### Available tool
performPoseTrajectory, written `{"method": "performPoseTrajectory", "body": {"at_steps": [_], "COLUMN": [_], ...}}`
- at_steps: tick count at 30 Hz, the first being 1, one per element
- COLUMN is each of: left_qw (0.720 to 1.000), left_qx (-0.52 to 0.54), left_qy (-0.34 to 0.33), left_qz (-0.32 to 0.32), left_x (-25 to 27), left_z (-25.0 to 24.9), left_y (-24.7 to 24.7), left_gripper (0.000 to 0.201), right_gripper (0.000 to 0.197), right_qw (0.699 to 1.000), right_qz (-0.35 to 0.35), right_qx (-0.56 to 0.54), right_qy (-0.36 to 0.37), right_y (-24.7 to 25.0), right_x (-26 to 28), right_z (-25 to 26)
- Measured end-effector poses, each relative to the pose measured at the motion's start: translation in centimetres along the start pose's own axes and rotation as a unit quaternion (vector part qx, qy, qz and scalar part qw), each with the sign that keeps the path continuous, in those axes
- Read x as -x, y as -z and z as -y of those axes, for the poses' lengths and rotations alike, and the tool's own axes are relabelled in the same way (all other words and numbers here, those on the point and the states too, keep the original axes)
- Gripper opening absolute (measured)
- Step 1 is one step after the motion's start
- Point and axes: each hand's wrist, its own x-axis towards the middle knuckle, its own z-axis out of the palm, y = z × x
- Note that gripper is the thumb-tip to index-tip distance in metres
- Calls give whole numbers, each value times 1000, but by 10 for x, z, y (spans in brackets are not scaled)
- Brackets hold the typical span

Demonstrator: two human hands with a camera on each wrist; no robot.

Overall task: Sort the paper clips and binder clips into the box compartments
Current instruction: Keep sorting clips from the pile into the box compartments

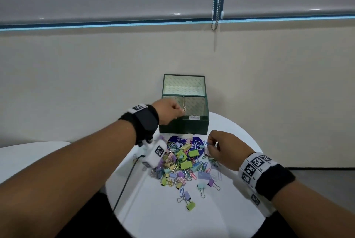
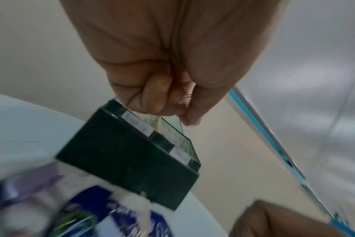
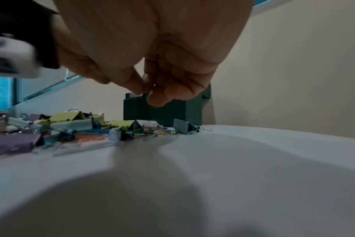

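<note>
A dark green box [image 1: 184, 127] stands open at the back of the round white table [image 1: 172, 214], its lid upright and two white labels on its front rim [image 2: 139, 125]. My left hand [image 1: 177, 112] hovers over the box's left half, fingers curled, pinching a pale paper clip [image 1: 184, 108] that hangs near the middle divider. A pile of pastel binder clips and paper clips [image 1: 182, 163] lies in front of the box. Just right of the pile, my right hand [image 1: 211, 146] pinches a blue paper clip [image 1: 206, 143]. In the right wrist view the fingertips [image 3: 158, 97] meet above the pile [image 3: 71, 126].
A blue printed sheet [image 1: 195, 140] lies under the pile's far side. The black cable [image 1: 124, 182] runs off the table's left edge. The wall rises right behind the box. A second white table [image 1: 28, 153] sits to the left. Loose binder clips [image 1: 189, 202] lie nearer me.
</note>
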Motion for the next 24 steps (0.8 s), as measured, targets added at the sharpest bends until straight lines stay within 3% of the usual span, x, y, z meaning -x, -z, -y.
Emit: {"method": "performPoseTrajectory", "body": {"at_steps": [4,7,9,11,15,18,21,24], "left_qw": [984,915,899,904,948,998,983,969], "left_qx": [162,384,421,415,317,65,-156,-197], "left_qy": [78,122,120,99,27,-14,1,22], "left_qz": [-14,-1,12,24,-1,12,100,145], "left_x": [-35,-43,-41,-33,-6,24,44,58], "left_z": [-19,-28,-31,-28,-5,21,53,72], "left_y": [-12,-18,-16,-9,13,20,15,6], "left_gripper": [15,27,40,44,28,12,11,30], "right_gripper": [9,8,8,9,13,12,6,19], "right_qw": [1000,1000,1000,1000,1000,998,996,997], "right_qz": [-4,-11,-17,-15,-14,-64,-90,-49], "right_qx": [-7,-9,-13,-21,4,1,4,19], "right_qy": [-8,-12,-15,-18,-4,-8,-27,-55], "right_y": [1,1,2,5,27,46,49,39], "right_x": [0,1,1,-1,-26,-62,-97,-117], "right_z": [-1,-2,-2,-1,-2,2,9,16]}}
